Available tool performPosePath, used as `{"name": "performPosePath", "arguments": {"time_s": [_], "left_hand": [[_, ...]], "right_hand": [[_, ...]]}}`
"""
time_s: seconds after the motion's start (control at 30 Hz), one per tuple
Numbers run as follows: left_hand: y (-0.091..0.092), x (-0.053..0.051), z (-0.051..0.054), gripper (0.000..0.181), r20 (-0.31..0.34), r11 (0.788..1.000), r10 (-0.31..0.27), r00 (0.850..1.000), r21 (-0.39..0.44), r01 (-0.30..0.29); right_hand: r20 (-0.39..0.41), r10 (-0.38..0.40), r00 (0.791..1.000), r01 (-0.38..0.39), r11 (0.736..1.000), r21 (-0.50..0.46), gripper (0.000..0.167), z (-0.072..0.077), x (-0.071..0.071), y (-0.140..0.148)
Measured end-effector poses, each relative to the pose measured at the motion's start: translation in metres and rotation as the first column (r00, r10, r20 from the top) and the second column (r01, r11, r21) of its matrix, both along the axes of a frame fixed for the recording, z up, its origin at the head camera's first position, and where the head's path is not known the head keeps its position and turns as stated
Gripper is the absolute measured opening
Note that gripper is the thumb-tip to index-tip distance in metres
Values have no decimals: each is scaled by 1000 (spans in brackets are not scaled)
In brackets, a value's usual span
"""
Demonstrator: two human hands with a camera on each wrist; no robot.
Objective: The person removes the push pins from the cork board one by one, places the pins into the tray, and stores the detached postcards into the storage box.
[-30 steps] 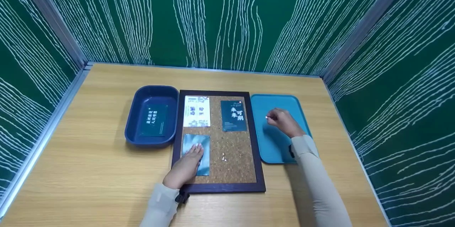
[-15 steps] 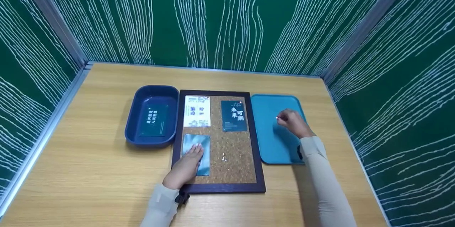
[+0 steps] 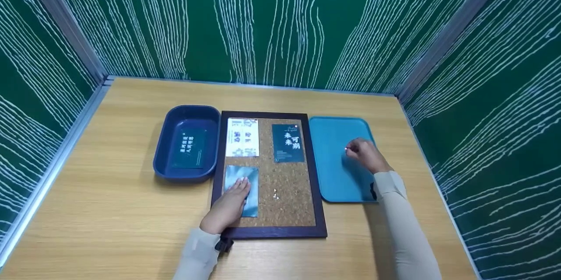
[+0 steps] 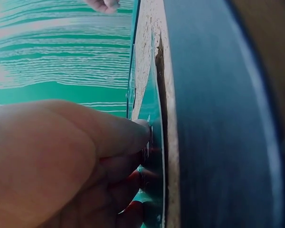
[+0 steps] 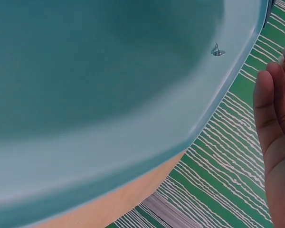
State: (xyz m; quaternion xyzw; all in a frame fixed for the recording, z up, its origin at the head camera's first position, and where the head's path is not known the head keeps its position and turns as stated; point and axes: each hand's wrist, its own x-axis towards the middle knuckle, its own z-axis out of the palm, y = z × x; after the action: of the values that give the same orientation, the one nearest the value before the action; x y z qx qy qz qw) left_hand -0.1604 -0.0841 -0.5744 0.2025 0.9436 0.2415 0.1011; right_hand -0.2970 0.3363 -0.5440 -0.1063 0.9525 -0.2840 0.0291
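My left hand (image 3: 230, 203) rests on a glossy blue-green card (image 3: 250, 201) at the near left of a framed cork board (image 3: 291, 203). In the left wrist view, the card (image 4: 154, 107) bows slightly off the cork beside my fingers. Over the turquoise tray (image 3: 335, 129) at the right, my right hand (image 3: 366, 154) pinches a tiny shiny thumbtack (image 3: 346, 149) at its fingertips. Another thumbtack (image 5: 218, 51) lies point up on the tray, seen in the right wrist view. A white patterned card (image 3: 242, 137) and a dark teal card (image 3: 288, 143) are on the board's upper half.
Left of the board stands a deep blue bin (image 3: 161, 153) with a dark green card (image 3: 190, 148) inside. Several small shiny bits (image 3: 275, 194) are on the cork at the lower right. Green patterned walls (image 3: 280, 26) close in the wooden table (image 3: 109, 210).
My right hand has moved right and slightly nearer over the tray, still pinching the thumbtack. The left hand stays on the blue-green card.
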Motion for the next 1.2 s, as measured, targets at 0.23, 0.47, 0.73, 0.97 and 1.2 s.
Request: {"name": "performPosePath", "arguments": {"time_s": [0.23, 0.47, 0.73, 0.97, 1.2], "left_hand": [[0, 0, 0, 46, 15, 1000, 10, 1000, 9, -10], [0, 1, -1, 46, 8, 1000, 15, 1000, 12, -15], [0, 0, 0, 46, -12, 1000, -3, 1000, 30, 4], [0, 0, 1, 46, -2, 1000, -6, 1000, 27, 6], [0, 1, 2, 46, -10, 1000, -5, 1000, 29, 5]], "right_hand": [[26, -20, 999, 20, 1000, 10, 16, 1, 1, 2], [24, -22, 999, 22, 1000, 7, 15, -2, 2, 4], [-46, 19, 999, -16, 999, 45, 16, -8, 0, 5], [18, -28, 999, 27, 999, 31, 16, -4, 2, 6], [26, -30, 999, 29, 999, 38, 18, -3, 1, 7]]}}
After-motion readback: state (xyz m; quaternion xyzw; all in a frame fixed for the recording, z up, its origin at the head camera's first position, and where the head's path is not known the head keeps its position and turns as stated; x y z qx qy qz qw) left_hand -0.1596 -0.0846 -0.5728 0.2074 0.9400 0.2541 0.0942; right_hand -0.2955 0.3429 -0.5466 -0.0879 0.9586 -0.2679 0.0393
